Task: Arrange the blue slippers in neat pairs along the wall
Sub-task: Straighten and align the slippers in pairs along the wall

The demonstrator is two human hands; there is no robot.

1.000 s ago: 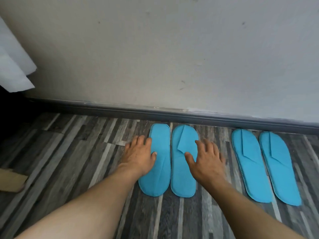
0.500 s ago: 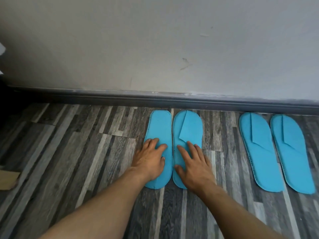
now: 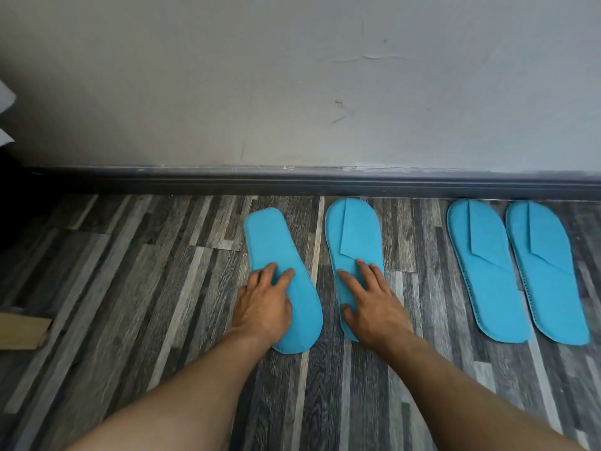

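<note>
Several flat blue slippers lie on the wood-pattern floor, toes toward the dark baseboard (image 3: 325, 183). My left hand (image 3: 265, 304) presses flat on the left slipper (image 3: 276, 242), which lies tilted with its toe leaning left. My right hand (image 3: 374, 301) rests flat on the neighbouring slipper (image 3: 354, 232), which has a folded strap and nearly touches the baseboard. A gap of floor separates these two. Further right a pair lies side by side: one slipper (image 3: 484, 271) and another (image 3: 546, 271).
The grey wall (image 3: 292, 92) runs across the top. A piece of brown cardboard (image 3: 19, 330) lies at the left edge of the floor. White cloth (image 3: 5, 99) shows at the far left.
Both hands slid from the slippers' sides onto their tops. The two middle slippers, which lay tight together, have drawn apart, and the left one has tilted.
</note>
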